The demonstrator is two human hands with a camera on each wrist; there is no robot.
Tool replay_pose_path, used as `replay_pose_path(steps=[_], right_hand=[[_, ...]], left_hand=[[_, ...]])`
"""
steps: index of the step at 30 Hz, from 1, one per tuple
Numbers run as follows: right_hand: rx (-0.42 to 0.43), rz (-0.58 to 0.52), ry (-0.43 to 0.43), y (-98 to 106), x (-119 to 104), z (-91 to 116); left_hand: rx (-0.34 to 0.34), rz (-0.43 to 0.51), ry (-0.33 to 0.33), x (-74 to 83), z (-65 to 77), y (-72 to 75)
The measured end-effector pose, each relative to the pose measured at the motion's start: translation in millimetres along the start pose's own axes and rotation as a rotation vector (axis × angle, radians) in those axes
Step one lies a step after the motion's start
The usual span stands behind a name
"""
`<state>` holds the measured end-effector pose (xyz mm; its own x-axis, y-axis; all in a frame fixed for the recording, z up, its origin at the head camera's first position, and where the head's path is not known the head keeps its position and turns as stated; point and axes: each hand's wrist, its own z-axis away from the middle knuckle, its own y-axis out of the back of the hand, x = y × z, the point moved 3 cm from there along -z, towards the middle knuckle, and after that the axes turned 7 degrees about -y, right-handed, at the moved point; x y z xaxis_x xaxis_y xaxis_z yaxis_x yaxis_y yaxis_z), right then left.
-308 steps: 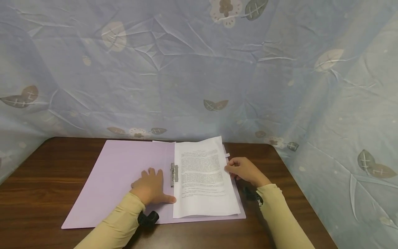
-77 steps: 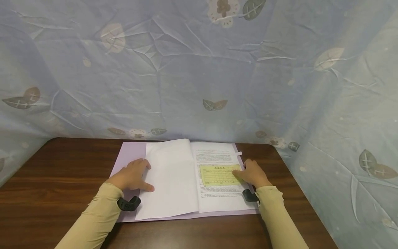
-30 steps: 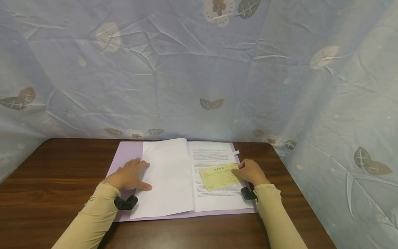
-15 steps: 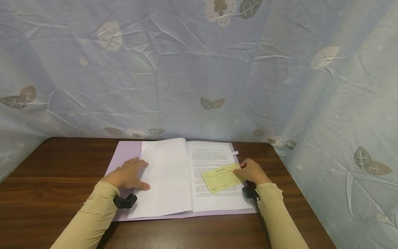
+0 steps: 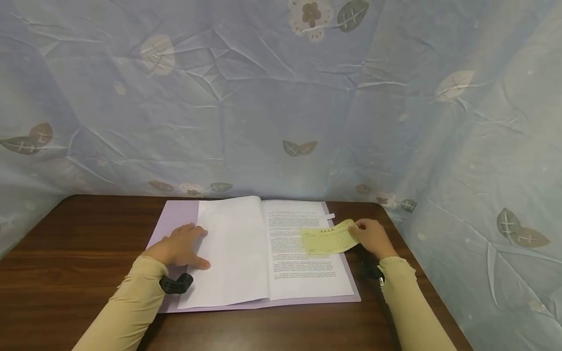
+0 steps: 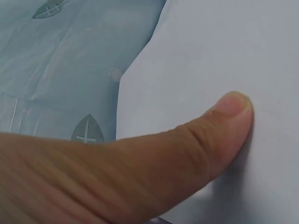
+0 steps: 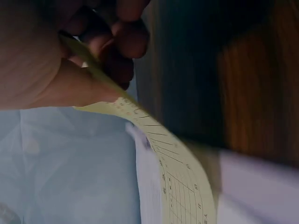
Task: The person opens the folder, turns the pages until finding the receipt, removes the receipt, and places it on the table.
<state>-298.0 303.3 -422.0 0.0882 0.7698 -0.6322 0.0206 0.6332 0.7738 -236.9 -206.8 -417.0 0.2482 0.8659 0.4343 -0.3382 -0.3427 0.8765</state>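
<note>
A purple folder lies spread on the table with papers in it. The turned-over white sheet covers its left half, and a printed page shows on the right. My left hand rests with spread fingers on the left sheet's outer edge; its thumb lies straight on the paper in the left wrist view. My right hand pinches the right end of a yellow printed slip between thumb and fingers. The slip bends in a curve, its far end over the printed page.
A white tab sticks out from the folder's right edge. The brown wooden table extends to both sides. A patterned blue-grey cloth hangs behind the table and along its right.
Pages have been turned to the left since the oldest frame, exposing the yellow slip. The right hand has since pulled the slip rightward and raised its right end. The left hand has barely moved lately.
</note>
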Motion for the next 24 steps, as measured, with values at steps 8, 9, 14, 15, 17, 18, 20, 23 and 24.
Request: replay_pose_path(steps=[8, 9, 14, 15, 17, 18, 20, 23, 24], right_hand=[[-0.006, 0.125, 0.032, 40, 35, -7], [-0.012, 0.125, 0.023, 43, 39, -6], [-0.041, 0.105, -0.031, 48, 58, -5], [-0.037, 0.103, -0.039, 49, 62, -4], [-0.035, 0.103, -0.053, 49, 68, -5], [-0.032, 0.107, -0.062, 50, 70, -5], [-0.029, 0.111, -0.081, 50, 72, -5], [-0.003, 0.128, -0.100, 53, 69, -3], [0.016, 0.128, -0.103, 54, 66, -2]], left_hand=[[0.007, -0.046, 0.049, -3.7, -3.1, 0.8], [0.003, -0.050, 0.048, -3.5, -2.7, 1.9], [-0.006, -0.057, 0.048, -10.1, -4.5, 2.6], [-0.010, -0.055, 0.045, -9.7, -3.6, 3.5], [-0.018, -0.060, 0.037, -10.9, -4.0, 4.1], [-0.020, -0.058, 0.036, -11.1, -4.2, 4.2], [-0.030, -0.057, 0.022, -8.4, -3.5, 5.8], [-0.041, -0.066, -0.009, -3.6, -2.6, 8.5], [-0.045, -0.067, -0.009, -2.7, -2.4, 9.1]])
